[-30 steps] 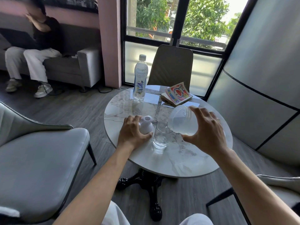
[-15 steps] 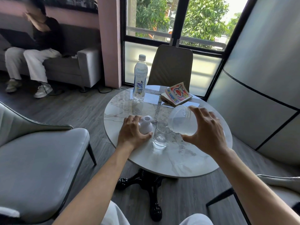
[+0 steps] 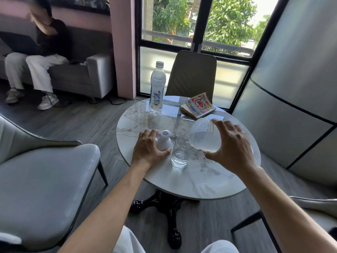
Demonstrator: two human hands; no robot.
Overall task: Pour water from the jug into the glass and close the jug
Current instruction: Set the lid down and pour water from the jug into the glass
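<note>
A frosted white jug (image 3: pixel 203 136) is tipped to the left, its mouth over the rim of a clear glass (image 3: pixel 180 152) that stands on the round marble table (image 3: pixel 209 181). My right hand (image 3: pixel 231 147) grips the jug from the right side. A little water shows in the bottom of the glass. The jug's white lid (image 3: pixel 164 142) sits on the table just left of the glass, and my left hand (image 3: pixel 147 150) rests on it, fingers wrapped around its left side.
A plastic water bottle (image 3: pixel 157 88) stands at the table's far edge, beside a colourful book (image 3: pixel 198 105) and white paper sheets. A brown chair (image 3: pixel 191 73) is behind the table, grey armchairs at left and right. A person sits on a sofa at far left.
Hardly anything has moved: my right hand keeps the jug tilted over the glass and my left hand stays on the lid.
</note>
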